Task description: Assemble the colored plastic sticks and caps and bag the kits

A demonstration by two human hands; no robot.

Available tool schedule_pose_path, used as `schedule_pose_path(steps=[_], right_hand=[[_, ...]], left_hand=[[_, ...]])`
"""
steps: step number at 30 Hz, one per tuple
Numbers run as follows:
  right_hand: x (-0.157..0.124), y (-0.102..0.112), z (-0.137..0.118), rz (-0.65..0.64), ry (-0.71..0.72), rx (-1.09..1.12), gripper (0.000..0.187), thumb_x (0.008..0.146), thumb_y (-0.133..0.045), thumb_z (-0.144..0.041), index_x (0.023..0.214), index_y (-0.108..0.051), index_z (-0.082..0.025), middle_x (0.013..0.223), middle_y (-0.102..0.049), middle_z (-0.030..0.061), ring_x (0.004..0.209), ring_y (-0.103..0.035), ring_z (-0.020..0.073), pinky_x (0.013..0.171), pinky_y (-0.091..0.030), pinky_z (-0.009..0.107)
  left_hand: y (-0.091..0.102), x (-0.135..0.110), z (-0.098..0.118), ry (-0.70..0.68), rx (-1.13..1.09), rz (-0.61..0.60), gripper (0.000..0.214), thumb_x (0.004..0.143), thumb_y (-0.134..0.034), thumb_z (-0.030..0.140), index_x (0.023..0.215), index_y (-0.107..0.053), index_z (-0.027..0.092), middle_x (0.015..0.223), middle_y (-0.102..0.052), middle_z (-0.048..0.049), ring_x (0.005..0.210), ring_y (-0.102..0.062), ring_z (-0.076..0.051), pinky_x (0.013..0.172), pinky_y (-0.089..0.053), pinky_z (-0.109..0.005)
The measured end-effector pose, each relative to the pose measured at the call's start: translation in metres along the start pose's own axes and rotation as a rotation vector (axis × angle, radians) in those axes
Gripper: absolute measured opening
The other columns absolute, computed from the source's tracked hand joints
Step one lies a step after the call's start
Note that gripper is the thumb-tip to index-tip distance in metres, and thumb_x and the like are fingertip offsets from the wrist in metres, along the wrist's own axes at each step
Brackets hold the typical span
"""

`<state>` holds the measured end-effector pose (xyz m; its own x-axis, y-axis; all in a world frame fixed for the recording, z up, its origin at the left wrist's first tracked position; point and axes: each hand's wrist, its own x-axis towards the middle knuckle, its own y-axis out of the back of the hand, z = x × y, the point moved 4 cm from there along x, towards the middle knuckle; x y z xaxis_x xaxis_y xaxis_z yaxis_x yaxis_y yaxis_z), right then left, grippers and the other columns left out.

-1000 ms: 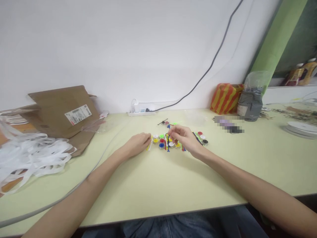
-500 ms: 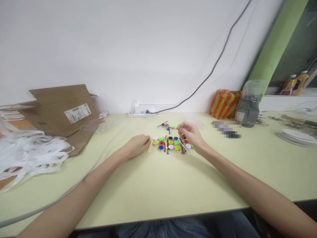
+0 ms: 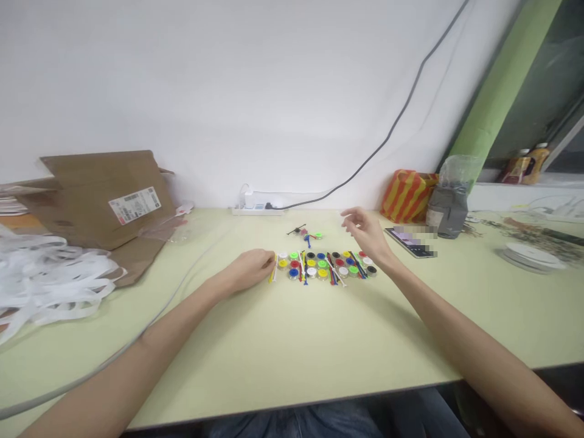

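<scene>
My left hand [image 3: 252, 268] rests on the table with curled fingers, at the left end of a grouping of small parts. Its fingertips are beside a yellow and a white thin plastic stick [image 3: 272, 269]; whether they pinch anything is hidden. My right hand [image 3: 365, 236] hovers behind the right part of the grouping, fingers loosely bent and apart, nothing visible in them. Small round clear pieces with coloured centres, such as a yellow one [image 3: 323, 274] and a blue one [image 3: 294, 274], lie in rows. Bundles of coloured sticks [image 3: 358, 266] lie between them.
Behind the rows lie a few loose parts [image 3: 307, 238]. A phone [image 3: 410, 243], a striped bag [image 3: 406, 196] and a grey bag [image 3: 447, 204] stand or lie right. Left are a cardboard box [image 3: 100, 201] and white strips [image 3: 59, 286]. A power strip [image 3: 258, 211] sits by the wall.
My right hand has moved up and right, away from the small parts, uncovering the right end of the rows. My left hand stays by the left end. The view has shifted slightly.
</scene>
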<state>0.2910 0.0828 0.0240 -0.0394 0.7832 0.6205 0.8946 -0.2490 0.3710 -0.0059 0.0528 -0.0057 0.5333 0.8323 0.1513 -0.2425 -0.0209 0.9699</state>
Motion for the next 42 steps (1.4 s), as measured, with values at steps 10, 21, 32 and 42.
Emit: schedule_pose_path(steps=[10, 21, 32, 42], right_hand=[[0.055, -0.074, 0.064, -0.476, 0.069, -0.607, 0.024, 0.091, -0.058, -0.019, 0.109, -0.073, -0.016, 0.105, -0.074, 0.0109, 0.096, -0.066, 0.0212, 0.087, -0.046, 0.029], [0.053, -0.03, 0.047, -0.278, 0.013, -0.752, 0.019, 0.092, -0.044, -0.016, 0.102, -0.06, -0.015, 0.096, -0.07, 0.0146, 0.086, -0.062, 0.024, 0.074, -0.041, 0.032], [-0.055, -0.066, -0.073, -0.384, 0.222, 0.143, 0.006, 0.096, -0.048, -0.025, 0.09, -0.049, -0.022, 0.091, -0.061, 0.0031, 0.084, -0.058, 0.0176, 0.078, -0.046, 0.032], [-0.079, -0.066, -0.078, -0.439, 0.131, 0.329, 0.008, 0.097, -0.046, -0.02, 0.089, -0.047, -0.022, 0.084, -0.055, 0.0005, 0.081, -0.055, 0.017, 0.075, -0.043, 0.03]], left_hand=[[0.003, 0.001, -0.01, 0.101, 0.159, 0.073, 0.027, 0.099, -0.032, 0.03, 0.081, -0.05, 0.022, 0.073, -0.062, -0.0051, 0.066, -0.057, -0.022, 0.061, -0.031, -0.032], [0.011, 0.002, 0.001, 0.104, 0.109, 0.299, 0.023, 0.1, -0.035, 0.028, 0.085, -0.052, 0.021, 0.078, -0.06, -0.0034, 0.071, -0.056, -0.02, 0.064, -0.033, -0.031], [0.01, -0.007, 0.058, -0.318, -0.163, 0.453, 0.036, 0.1, -0.051, 0.038, 0.134, -0.047, 0.024, 0.104, -0.065, -0.0049, 0.094, -0.062, -0.019, 0.082, -0.047, -0.032], [0.01, -0.014, 0.079, -0.319, -0.279, 0.32, 0.022, 0.102, -0.047, 0.042, 0.098, -0.05, 0.021, 0.087, -0.063, -0.0023, 0.074, -0.059, -0.015, 0.067, -0.044, -0.027]])
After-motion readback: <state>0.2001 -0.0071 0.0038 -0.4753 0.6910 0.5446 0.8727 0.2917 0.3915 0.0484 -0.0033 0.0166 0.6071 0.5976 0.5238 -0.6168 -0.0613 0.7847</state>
